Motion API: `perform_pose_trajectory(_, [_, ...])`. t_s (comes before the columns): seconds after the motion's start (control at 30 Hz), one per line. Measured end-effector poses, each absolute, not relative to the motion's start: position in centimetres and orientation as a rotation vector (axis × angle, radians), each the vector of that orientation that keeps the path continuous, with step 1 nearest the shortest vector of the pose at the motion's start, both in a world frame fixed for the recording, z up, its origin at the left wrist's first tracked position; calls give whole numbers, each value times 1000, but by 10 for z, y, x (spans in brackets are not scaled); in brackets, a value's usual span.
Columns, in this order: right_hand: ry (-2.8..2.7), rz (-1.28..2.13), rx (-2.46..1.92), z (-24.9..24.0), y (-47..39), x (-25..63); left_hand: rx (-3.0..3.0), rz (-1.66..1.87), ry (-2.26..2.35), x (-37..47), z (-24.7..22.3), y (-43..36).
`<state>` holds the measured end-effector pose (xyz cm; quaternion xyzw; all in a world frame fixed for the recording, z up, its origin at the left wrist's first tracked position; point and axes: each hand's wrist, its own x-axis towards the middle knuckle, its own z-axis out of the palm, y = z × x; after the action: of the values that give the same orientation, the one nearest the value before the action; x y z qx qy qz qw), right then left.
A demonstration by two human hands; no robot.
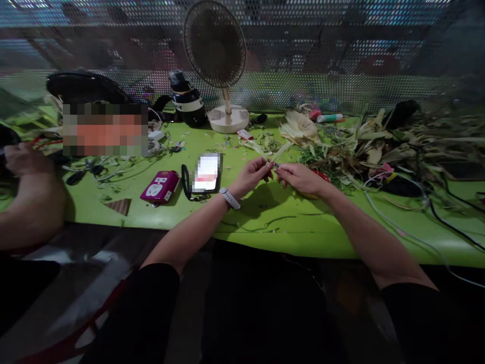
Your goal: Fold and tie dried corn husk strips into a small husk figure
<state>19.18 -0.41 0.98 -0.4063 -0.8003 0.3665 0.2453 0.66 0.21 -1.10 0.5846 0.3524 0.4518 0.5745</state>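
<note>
Over the green table, my left hand (pixel 253 174), with a pale band on its wrist, is closed in a pinch on a pale green leaf strip (pixel 281 150). The strip's ends stick up past the fingertips. My right hand (pixel 297 177) meets it from the right, also closed. A small dark piece shows between its thumb and fingers, too small to name. Under the right wrist, something red (pixel 323 175) is partly hidden. Right beside that hand lies a heap of green and dried leaves (pixel 333 156), with a pale husk-like bundle (pixel 299 127) behind.
Left of my hands lie a phone (pixel 207 172) and a magenta power adapter (pixel 161 187). A fan (pixel 227 119) and a dark bottle (pixel 189 103) stand at the back against perforated sheeting. Cables (pixel 401 227) cross the right side. Another person's arm (pixel 34 197) rests at far left.
</note>
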Motion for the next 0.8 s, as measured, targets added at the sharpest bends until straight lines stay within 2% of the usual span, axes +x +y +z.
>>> perform_pose_trajectory(0.2, [-2312,869,-1071,13,-6,189,1532,1060,908,4,-16,8])
perform_pose_trajectory(0.43, [-2284,979,-1125,13,-6,193,1595,1015,906,1,-12,7])
perform_pose_trajectory(0.57, [-1981,410,-1230,21,-6,201,1650,936,835,2,-11,3])
perform_pose_trajectory(0.63, [-1876,286,-1171,19,-4,200,1684,893,777,4,-13,0])
perform_pose_trajectory(0.8, [-1814,669,-1019,0,0,185,1804,863,743,7,-16,-4])
